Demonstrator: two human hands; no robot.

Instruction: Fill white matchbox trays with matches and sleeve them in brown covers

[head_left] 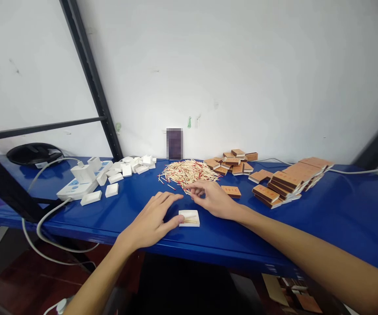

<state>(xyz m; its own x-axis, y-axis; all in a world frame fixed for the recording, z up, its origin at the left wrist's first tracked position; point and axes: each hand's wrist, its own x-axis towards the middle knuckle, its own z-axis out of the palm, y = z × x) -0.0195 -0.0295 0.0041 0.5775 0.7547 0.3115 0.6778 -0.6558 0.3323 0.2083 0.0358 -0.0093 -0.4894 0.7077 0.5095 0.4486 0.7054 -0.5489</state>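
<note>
My left hand (154, 219) is open, fingers spread over the blue tabletop, and its thumb rests at the left end of a small white matchbox tray (193, 224). A few matches (189, 220) lie in that tray. At the near edge of a big heap of red-tipped matches (189, 170), my right hand (213, 199) has its fingers closed in a pinch on matches. Its fingers partly hide what they hold. Just behind the right wrist lies one brown matchbox (231, 191).
White empty trays (126, 169) lie scattered at the left beside a white power strip (79, 186) with cables. Brown matchboxes (233, 162) are heaped behind right, and more stand stacked (287, 179) farther right. A black shelf post (92, 78) rises at the left.
</note>
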